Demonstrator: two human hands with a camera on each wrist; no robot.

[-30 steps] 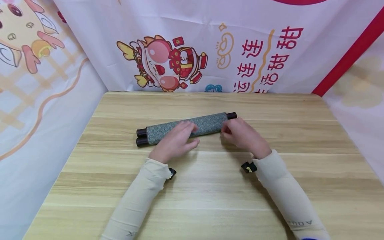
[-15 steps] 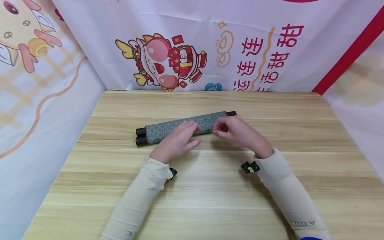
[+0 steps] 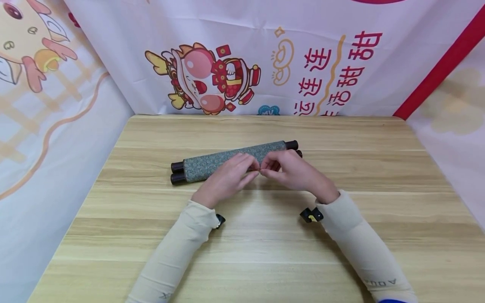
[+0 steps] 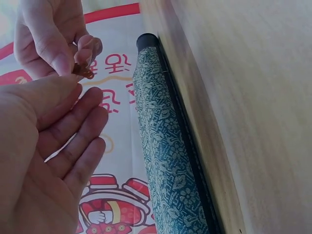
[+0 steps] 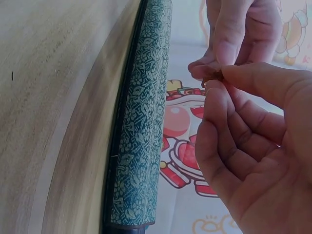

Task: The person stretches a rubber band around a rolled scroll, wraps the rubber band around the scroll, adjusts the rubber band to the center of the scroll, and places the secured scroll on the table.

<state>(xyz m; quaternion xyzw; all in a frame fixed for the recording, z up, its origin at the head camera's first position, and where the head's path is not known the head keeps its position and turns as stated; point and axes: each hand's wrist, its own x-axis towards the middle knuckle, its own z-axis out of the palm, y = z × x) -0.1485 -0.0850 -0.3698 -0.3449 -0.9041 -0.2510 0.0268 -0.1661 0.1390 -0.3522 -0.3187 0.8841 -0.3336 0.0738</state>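
A rolled scroll (image 3: 202, 167) lies slantwise on the table, wrapped in blue-green patterned cloth with dark rod ends. Just in front of it, the fingertips of my left hand (image 3: 227, 176) and right hand (image 3: 294, 171) meet. Between them is a small orange-brown piece of thin cord (image 4: 84, 72), with a little loop showing in the left wrist view. The right thumb and forefinger pinch this cord (image 5: 213, 75), and the left thumb and finger pinch it from the other side. Other fingers of both hands curl loosely. Most of the cord is hidden by fingertips.
The wooden table (image 3: 242, 261) reaches back to a white printed cloth (image 3: 303, 25) hanging behind it. Another printed cloth (image 3: 75, 139) hangs along the left side. Small black cameras (image 3: 312, 215) sit at the wrists.
My right hand has moved left along the scroll until its fingertips meet the left hand's. The left fingers have closed to a pinch. The scroll has stayed in place.
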